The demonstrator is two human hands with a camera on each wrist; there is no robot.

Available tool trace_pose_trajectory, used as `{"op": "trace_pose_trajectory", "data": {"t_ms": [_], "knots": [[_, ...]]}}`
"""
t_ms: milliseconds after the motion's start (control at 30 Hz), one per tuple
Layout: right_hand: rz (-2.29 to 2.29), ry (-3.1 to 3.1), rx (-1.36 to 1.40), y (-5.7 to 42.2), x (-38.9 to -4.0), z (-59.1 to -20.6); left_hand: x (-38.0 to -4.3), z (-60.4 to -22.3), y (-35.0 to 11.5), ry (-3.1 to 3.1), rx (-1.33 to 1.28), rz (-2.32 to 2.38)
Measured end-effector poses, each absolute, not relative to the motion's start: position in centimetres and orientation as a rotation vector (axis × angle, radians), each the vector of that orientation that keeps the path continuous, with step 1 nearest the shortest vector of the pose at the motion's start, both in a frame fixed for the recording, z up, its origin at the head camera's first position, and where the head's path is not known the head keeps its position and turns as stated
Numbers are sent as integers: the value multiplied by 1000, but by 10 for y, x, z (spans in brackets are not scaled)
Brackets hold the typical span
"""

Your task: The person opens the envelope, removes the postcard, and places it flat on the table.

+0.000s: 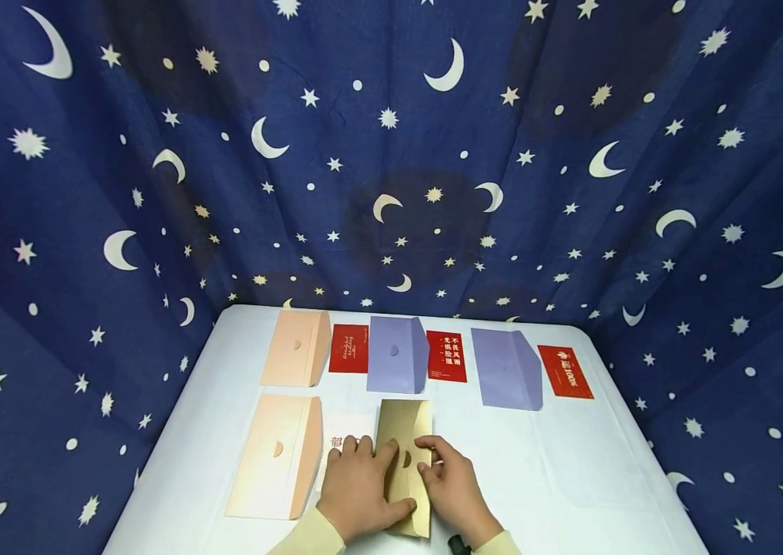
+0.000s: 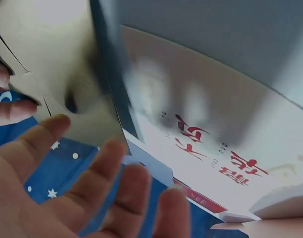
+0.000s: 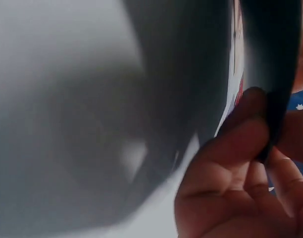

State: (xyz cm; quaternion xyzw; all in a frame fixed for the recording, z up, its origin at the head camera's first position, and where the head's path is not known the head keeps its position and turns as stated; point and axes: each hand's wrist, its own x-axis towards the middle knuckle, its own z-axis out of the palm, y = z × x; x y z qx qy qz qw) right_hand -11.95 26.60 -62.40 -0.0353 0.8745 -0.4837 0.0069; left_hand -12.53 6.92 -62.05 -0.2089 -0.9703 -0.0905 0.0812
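Note:
A gold envelope [image 1: 401, 493] with a small half-round notch stands lengthwise near the front middle of the table. My right hand [image 1: 454, 482] pinches its right edge between thumb and fingers; in the right wrist view that edge looks dark with the thumb [image 3: 240, 148] against it. My left hand [image 1: 358, 489] is spread, its thumb and index finger resting on the envelope's left side. In the left wrist view, the left fingers are extended beside the gold sheet [image 2: 52, 44]. Partly under the left hand lies a white card [image 1: 351, 423] with red characters.
Two peach envelopes [image 1: 268, 455] [image 1: 289, 347] lie at the left. Along the back are two purple envelopes [image 1: 391, 370] [image 1: 502, 378] and red cards [image 1: 348, 351] [image 1: 445, 358] [image 1: 565, 374]. A blue curtain [image 1: 391, 154] with moons and stars surrounds the white table [image 1: 572, 478].

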Motion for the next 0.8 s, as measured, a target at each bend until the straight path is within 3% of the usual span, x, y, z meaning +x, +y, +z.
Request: {"op": "trace_pose_trajectory", "data": {"t_ms": [267,567,800], "knots": [[-1291,2799,-113,275,-120,-631,-135,-633,73,-2906,-841,-255],[-923,3053,-25,274,-117,-634,-137,-636,77,-2959,-892,-175],[-757,3094,-180,278,-118,-634,-137,-636,81,-2925,-933,-133]]}}
